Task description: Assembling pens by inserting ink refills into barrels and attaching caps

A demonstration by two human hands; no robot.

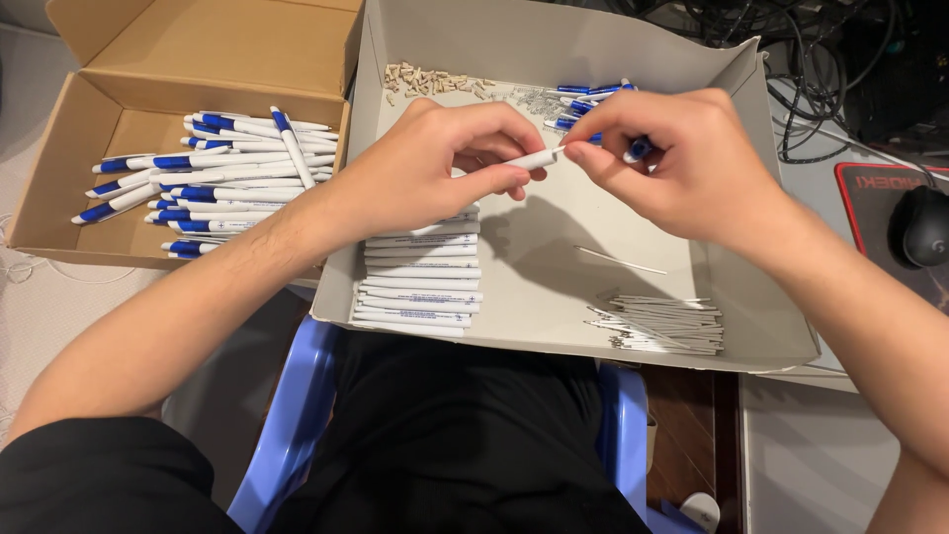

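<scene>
My left hand (pixel 435 158) pinches a white pen barrel (pixel 534 158) over a shallow grey cardboard tray (pixel 554 297). My right hand (pixel 672 148) meets the barrel's tip with thumb and forefinger and also keeps a blue pen part (pixel 639 150) tucked in its fingers. Below my left hand lies a neat row of white pen barrels (pixel 420 277). A bundle of thin white refills (pixel 664 324) lies at the tray's front right, with one loose refill (pixel 623 261) apart from it. Blue pen parts (pixel 593 91), small springs (pixel 534 97) and tan tips (pixel 430 79) sit at the tray's far side.
A brown cardboard box (pixel 69 168) at the left holds several finished white-and-blue pens (pixel 222 168). A black computer mouse (pixel 924 225) rests on a mat at the right, with cables (pixel 811 69) behind. I sit on a blue plastic chair (pixel 287 425), tray on my lap.
</scene>
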